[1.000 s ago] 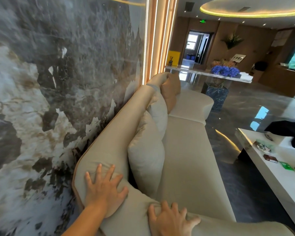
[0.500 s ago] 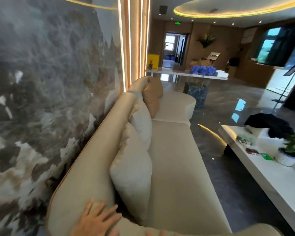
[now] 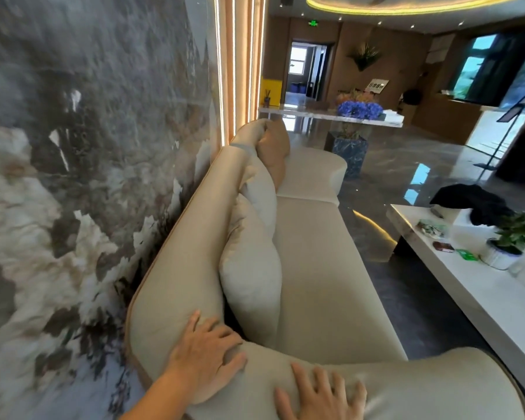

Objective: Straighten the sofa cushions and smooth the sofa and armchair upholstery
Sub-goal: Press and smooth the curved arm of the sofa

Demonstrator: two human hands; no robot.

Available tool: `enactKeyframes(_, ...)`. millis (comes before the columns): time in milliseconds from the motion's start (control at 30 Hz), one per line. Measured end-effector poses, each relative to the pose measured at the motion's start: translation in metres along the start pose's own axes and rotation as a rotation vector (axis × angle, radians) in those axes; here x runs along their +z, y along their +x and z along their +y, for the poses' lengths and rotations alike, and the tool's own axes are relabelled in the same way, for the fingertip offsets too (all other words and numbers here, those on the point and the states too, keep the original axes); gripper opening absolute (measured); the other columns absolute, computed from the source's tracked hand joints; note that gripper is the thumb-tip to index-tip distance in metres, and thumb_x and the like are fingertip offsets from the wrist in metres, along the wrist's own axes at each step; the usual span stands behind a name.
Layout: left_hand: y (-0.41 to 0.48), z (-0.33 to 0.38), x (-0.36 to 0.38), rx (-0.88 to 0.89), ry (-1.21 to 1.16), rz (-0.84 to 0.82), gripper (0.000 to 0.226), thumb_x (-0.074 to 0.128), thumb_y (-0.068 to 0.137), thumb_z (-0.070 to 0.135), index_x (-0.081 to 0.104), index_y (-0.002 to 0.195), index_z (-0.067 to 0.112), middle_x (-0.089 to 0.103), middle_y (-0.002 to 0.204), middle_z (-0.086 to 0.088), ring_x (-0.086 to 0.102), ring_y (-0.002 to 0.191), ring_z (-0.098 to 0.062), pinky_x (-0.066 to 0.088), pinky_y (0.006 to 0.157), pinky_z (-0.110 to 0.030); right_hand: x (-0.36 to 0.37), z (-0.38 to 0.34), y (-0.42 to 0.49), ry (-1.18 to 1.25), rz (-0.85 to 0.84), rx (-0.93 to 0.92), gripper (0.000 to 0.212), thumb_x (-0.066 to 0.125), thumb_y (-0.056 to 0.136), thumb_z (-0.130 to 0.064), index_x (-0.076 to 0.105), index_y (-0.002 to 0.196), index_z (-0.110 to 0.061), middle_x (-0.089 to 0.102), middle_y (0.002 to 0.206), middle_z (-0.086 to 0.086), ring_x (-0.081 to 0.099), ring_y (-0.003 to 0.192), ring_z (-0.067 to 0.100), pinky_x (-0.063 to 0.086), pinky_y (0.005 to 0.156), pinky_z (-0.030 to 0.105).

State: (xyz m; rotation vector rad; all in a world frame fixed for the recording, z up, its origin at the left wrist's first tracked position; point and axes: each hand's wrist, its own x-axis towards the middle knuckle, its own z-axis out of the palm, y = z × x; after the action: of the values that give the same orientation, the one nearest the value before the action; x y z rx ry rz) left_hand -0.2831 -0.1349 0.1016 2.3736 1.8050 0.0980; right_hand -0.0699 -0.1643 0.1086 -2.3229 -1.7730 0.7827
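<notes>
A long beige sofa [image 3: 312, 268] runs away from me along the marble wall. Two beige cushions lean on its backrest, the nearer cushion [image 3: 250, 274] upright and the second cushion [image 3: 259, 195] behind it. A tan cushion [image 3: 275, 150] stands at the far end. My left hand [image 3: 205, 353] lies flat, fingers spread, on the corner where backrest and near armrest meet. My right hand [image 3: 319, 395] presses flat on the top of the near armrest [image 3: 437, 386]. Neither hand holds anything.
A dark marble wall [image 3: 82, 177] runs close behind the sofa. A white low table [image 3: 455, 283] at the right carries a potted plant [image 3: 511, 244], a black cloth [image 3: 476, 201] and small items. A glossy dark floor strip [image 3: 385, 286] separates sofa and table.
The view dipped upward and came back down, so both hands show again. Both hands stay flat on the sofa's near corner and armrest, the right hand shifted a little to the right.
</notes>
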Motion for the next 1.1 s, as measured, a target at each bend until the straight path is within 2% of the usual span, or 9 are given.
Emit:
enactKeyframes(100,-0.01,0.001,0.001,0.017,-0.032,-0.014,0.056,0.021,0.087,0.066,0.05,0.13,0.043,0.048,0.137,0.022,0.028,0.136,-0.014,-0.001,0.119,-0.048,0.001,0.017,-0.021,-0.217,0.035,-0.154,0.087,0.004,0.067,-0.087,0.014,0.148,-0.057,0.032,0.159,-0.013,0.03,0.143,0.022,0.007,0.115,0.061)
enactKeyframes(200,-0.027,0.0,0.005,0.024,-0.025,0.002,0.057,0.018,0.086,0.066,0.05,0.128,0.044,0.049,0.136,0.023,0.029,0.135,-0.013,0.0,0.119,-0.048,0.001,0.013,-0.037,-0.124,0.097,-0.152,0.094,-0.003,0.061,-0.085,0.017,0.147,-0.054,0.037,0.154,-0.011,0.034,0.14,0.022,0.011,0.114,0.061)
enactKeyframes(433,-0.052,-0.007,0.005,0.048,-0.054,0.013,0.058,0.018,0.085,0.068,0.05,0.128,0.045,0.049,0.135,0.026,0.026,0.136,-0.011,-0.004,0.118,-0.047,0.018,0.006,-0.078,-0.31,0.104,-0.101,0.08,0.013,0.067,-0.086,0.022,0.142,-0.06,0.042,0.145,-0.017,0.039,0.134,0.015,0.011,0.114,0.058)
enactKeyframes(533,-0.047,-0.009,0.009,0.041,-0.061,0.038,0.059,0.021,0.083,0.068,0.052,0.127,0.044,0.05,0.133,0.027,0.026,0.137,-0.01,-0.006,0.117,-0.045,0.019,0.0,-0.08,-0.32,0.202,-0.161,0.059,0.039,0.058,-0.078,0.068,0.104,-0.054,0.07,0.098,-0.006,0.067,0.091,0.028,0.041,0.094,0.061)
enactKeyframes(633,-0.042,-0.011,0.011,0.032,-0.072,0.029,0.057,0.025,0.082,0.069,0.052,0.126,0.046,0.051,0.131,0.028,0.027,0.136,-0.009,-0.007,0.117,-0.045,0.025,0.002,-0.075,-0.329,0.359,-0.198,0.052,0.05,0.048,-0.072,0.076,0.076,-0.037,0.056,0.064,-0.002,0.061,0.059,0.033,0.05,0.075,0.059)
enactKeyframes(733,-0.036,-0.014,0.009,0.029,-0.062,0.005,0.058,0.024,0.081,0.071,0.05,0.127,0.045,0.05,0.132,0.028,0.026,0.137,-0.01,-0.009,0.116,-0.045,0.012,-0.009,-0.065,-0.35,0.229,-0.12,0.057,0.041,0.053,-0.08,0.067,0.096,-0.052,0.052,0.085,-0.006,0.061,0.084,0.027,0.043,0.09,0.059)
enactKeyframes(867,-0.022,-0.022,0.002,0.034,-0.07,0.001,0.058,0.023,0.083,0.069,0.051,0.127,0.044,0.05,0.133,0.027,0.027,0.136,-0.01,-0.006,0.117,-0.045,0.013,-0.019,-0.047,-0.412,0.114,-0.01,0.08,0.015,0.056,-0.091,0.03,0.13,-0.064,0.041,0.127,-0.015,0.038,0.128,0.012,0.014,0.115,0.052)
enactKeyframes(933,-0.013,-0.028,-0.001,0.046,-0.061,-0.009,0.057,0.022,0.085,0.068,0.05,0.128,0.044,0.049,0.134,0.026,0.028,0.136,-0.012,-0.004,0.118,-0.046,0.014,-0.027,-0.039,-0.374,0.136,0.01,0.075,0.02,0.059,-0.088,0.041,0.128,-0.066,0.049,0.133,-0.015,0.043,0.13,0.014,0.017,0.115,0.056)
enactKeyframes(1100,0.005,-0.037,-0.002,0.045,-0.042,0.003,0.057,0.02,0.085,0.068,0.049,0.129,0.046,0.049,0.136,0.025,0.029,0.134,-0.011,-0.001,0.118,-0.046,0.022,-0.029,-0.021,-0.274,0.228,-0.09,0.062,0.04,0.06,-0.076,0.076,0.098,-0.042,0.073,0.098,0.004,0.069,0.097,0.032,0.04,0.095,0.066)
